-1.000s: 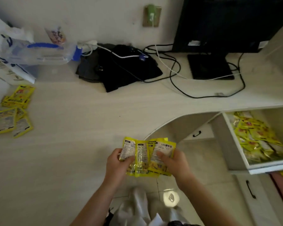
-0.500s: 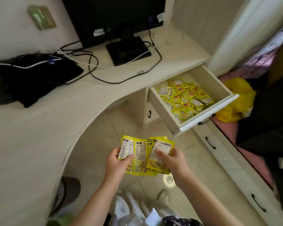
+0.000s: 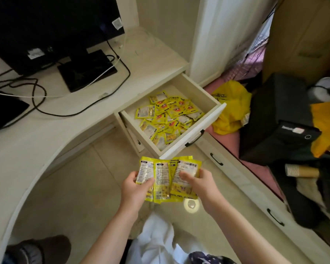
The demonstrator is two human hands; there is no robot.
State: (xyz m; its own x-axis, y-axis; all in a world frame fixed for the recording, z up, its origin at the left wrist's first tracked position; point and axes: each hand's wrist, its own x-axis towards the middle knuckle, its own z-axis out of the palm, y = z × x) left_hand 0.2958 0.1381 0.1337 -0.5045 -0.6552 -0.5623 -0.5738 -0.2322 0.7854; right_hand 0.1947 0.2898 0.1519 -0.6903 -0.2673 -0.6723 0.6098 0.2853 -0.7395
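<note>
- Head view: the left hand (image 3: 135,189) and right hand (image 3: 200,185) each pinched one side of a fan of yellow packets (image 3: 162,174), thumbs on top, held above the floor (image 3: 74,187) just short of the open drawer (image 3: 196,92).
- Judged from this, the job was partly done: a loose heap of packets (image 3: 168,117) already lay in the drawer, and the held fan was yet to go in (nothing shows whether more waited elsewhere).
- The pale curved desk (image 3: 46,134) bore a dark monitor (image 3: 51,25) and trailing cables (image 3: 38,100).
- Right of the drawer sat a yellow bag (image 3: 231,105) and a black box (image 3: 274,119) amid clutter.
</note>
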